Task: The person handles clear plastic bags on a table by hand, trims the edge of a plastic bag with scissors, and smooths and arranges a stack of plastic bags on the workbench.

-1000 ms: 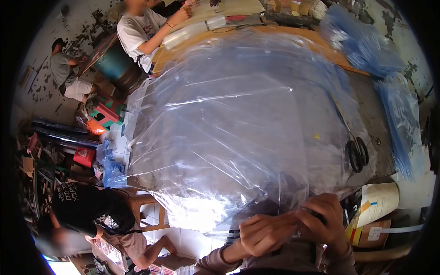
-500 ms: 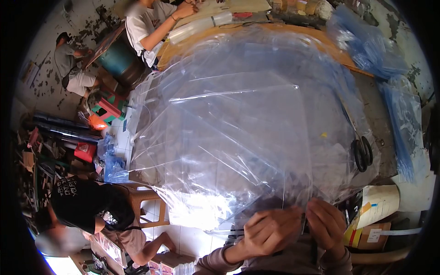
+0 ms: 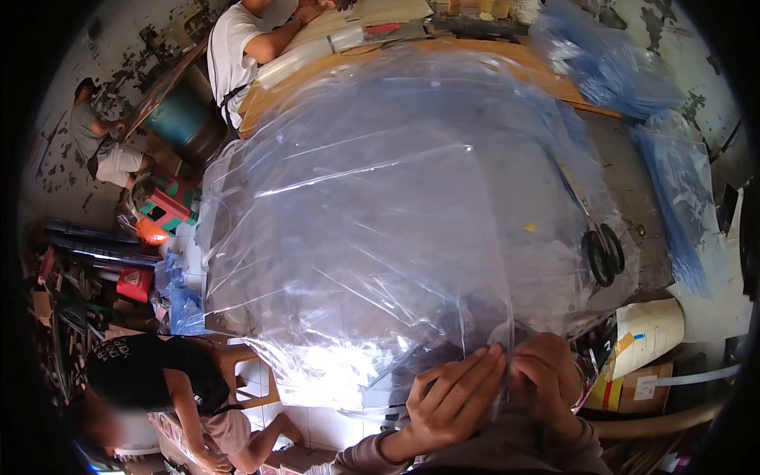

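Observation:
A wide heap of clear plastic sheeting (image 3: pixel 380 206) covers the table. At its near edge, my left hand (image 3: pixel 455 396) pinches the plastic with its fingers pressed together. Close beside it on the right, my right hand (image 3: pixel 546 376) has its fingers curled at the same edge, and a narrow upright fold of plastic runs between the two hands. Scissors with black handles (image 3: pixel 603 253) lie on the right part of the sheeting, blades pointing away from me. A small yellow scrap (image 3: pixel 529 227) shows left of the scissors.
Blue plastic bundles (image 3: pixel 609 75) lie at the back right. A person in white (image 3: pixel 233 55) leans at the far table edge; a person in black (image 3: pixel 158 372) sits at the lower left; another (image 3: pixel 99 134) is farther back. A cardboard box (image 3: pixel 637 389) stands at the lower right.
My hands have come closer together at the plastic's edge, and my left fingers are straighter. The view has shifted, moving the scene leftward. The seated person's arm now reaches down.

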A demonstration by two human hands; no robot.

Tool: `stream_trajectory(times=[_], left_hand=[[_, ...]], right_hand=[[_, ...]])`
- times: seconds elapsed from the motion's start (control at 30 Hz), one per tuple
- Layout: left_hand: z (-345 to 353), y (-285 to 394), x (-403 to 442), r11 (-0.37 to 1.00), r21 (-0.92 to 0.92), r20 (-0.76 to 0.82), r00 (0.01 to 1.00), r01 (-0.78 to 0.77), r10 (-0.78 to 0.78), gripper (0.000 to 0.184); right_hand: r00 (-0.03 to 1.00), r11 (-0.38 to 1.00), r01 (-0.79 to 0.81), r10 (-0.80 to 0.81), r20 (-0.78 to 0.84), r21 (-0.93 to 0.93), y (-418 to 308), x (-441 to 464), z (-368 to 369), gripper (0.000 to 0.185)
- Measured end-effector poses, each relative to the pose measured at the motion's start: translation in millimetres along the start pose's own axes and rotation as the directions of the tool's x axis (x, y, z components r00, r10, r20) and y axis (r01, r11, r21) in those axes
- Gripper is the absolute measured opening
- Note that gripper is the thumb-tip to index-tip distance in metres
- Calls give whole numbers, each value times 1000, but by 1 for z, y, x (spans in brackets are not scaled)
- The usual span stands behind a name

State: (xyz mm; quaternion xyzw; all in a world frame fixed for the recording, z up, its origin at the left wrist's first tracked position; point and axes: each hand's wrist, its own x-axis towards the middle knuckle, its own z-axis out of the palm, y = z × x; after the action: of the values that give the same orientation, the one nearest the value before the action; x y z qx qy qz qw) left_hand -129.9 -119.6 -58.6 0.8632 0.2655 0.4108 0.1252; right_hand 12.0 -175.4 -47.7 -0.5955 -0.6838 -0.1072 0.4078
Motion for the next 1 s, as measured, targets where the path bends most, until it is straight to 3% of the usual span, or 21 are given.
stream_trajectory(times=[0.13,0.37,0.63,0.7,0.8,0.87,0.93,1.0], left_hand=[[0,4,-4,1000,2,37,999,15,-15,25],[-5,6,-16,999,11,51,997,50,-50,18],[-18,0,-36,995,28,12,996,92,-92,20],[-31,-7,-62,996,-40,54,995,-80,82,20],[-29,-4,-56,997,-73,58,998,14,-10,22],[-17,-2,-47,991,-16,-1,992,129,-129,22],[-13,-3,-36,993,-24,-9,993,116,-117,22],[-10,-3,-33,994,-36,-1,994,107,-108,22]], right_hand=[[988,986,-153,153,-5,68,2,11,-3,18],[969,973,-215,203,-137,-81,22,29,8,23],[952,980,-195,178,-248,-49,46,59,22,22],[832,844,-488,372,-412,-224,79,62,14,12],[834,860,-466,348,-429,-207,85,67,-6,4],[829,849,-512,450,-333,-129,67,54,-12,4],[813,829,-556,527,-247,-60,51,41,-21,5],[691,692,-720,708,-145,-49,42,28,-36,9]])
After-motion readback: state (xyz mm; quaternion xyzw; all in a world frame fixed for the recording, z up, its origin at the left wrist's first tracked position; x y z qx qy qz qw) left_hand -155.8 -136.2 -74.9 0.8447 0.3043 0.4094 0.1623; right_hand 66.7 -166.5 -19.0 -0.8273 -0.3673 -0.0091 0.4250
